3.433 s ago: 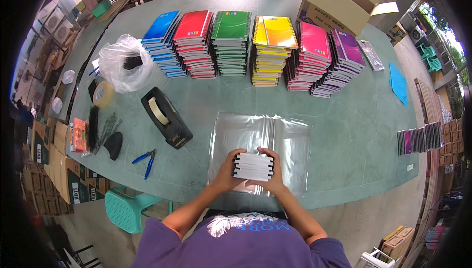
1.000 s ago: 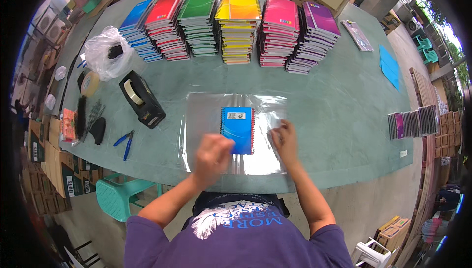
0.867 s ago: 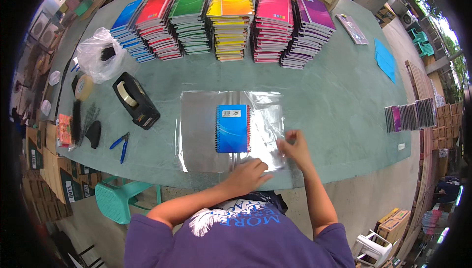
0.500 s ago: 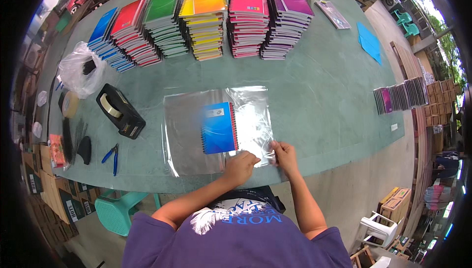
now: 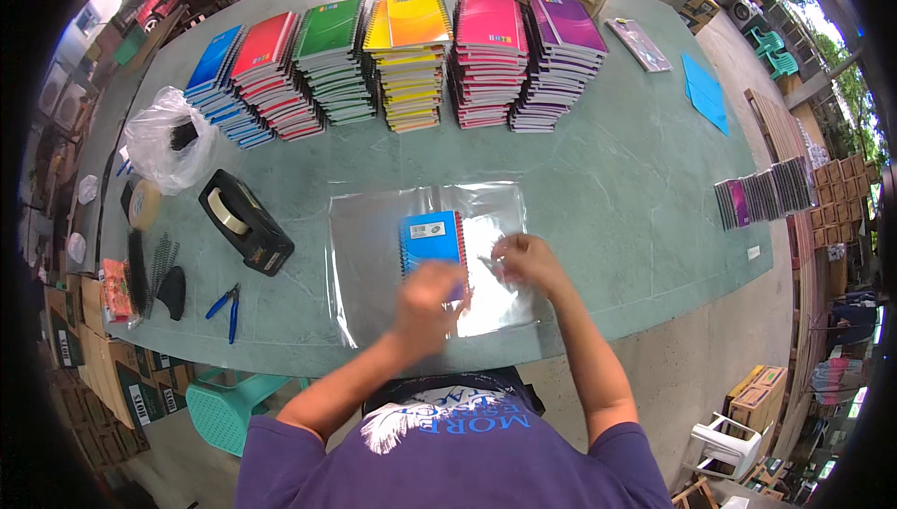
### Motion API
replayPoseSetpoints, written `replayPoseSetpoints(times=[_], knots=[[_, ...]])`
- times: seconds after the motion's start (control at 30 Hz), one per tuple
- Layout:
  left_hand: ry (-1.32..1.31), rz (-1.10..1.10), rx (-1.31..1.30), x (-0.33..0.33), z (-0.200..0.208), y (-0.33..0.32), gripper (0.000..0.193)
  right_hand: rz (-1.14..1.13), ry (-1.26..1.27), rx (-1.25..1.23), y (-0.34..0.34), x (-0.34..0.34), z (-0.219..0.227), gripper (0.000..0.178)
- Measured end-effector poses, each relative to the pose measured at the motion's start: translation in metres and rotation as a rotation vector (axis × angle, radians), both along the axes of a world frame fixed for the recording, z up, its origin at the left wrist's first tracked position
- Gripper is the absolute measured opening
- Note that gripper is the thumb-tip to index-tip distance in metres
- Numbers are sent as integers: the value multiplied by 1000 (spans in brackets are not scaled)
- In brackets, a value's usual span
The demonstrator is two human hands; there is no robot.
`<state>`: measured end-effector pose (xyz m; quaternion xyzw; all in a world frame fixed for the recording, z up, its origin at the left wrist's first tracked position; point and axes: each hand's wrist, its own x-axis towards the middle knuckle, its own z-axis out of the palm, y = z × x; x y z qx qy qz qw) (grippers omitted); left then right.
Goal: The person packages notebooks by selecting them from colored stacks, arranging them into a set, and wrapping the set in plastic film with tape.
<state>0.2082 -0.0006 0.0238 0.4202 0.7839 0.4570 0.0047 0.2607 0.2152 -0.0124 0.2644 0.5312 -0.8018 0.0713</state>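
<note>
A blue spiral notebook lies on a clear plastic sheet, which is spread near the table's front edge. A dark coil runs along the notebook's left side, and red coil loops show along its right. My left hand, smeared by motion, is over the notebook's lower part and hides it; its fingers cannot be made out. Above the glossy right half of the sheet is my right hand, its fingers curled together. Whether it pinches the plastic is unclear.
Stacks of spiral notebooks in several colours line the far side. Left are a tape dispenser, blue cutters and a plastic bag. Right lie a blue sheet and a row of bundled notebooks.
My left hand has moved up and left onto the notebook. My right hand has left the sheet's lower right corner and moved farther in. The whole view has shifted slightly.
</note>
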Motion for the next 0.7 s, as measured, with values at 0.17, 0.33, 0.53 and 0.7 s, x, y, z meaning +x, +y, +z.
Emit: replayPoseSetpoints(times=[0.17,0.33,0.53,0.7], knots=[[69,383,-169,-88,-48,-2,46,544,-99,802,-42,-34,65,30],[-96,339,-147,-86,-61,11,50,632,96,1253,-98,-45,28,26],[349,285,-152,-88,-34,24,47,464,94,1549,-119,-31,13,19],[49,-64,-414,-119,-26,71,45,273,172,1619,-146,-20,12,21]])
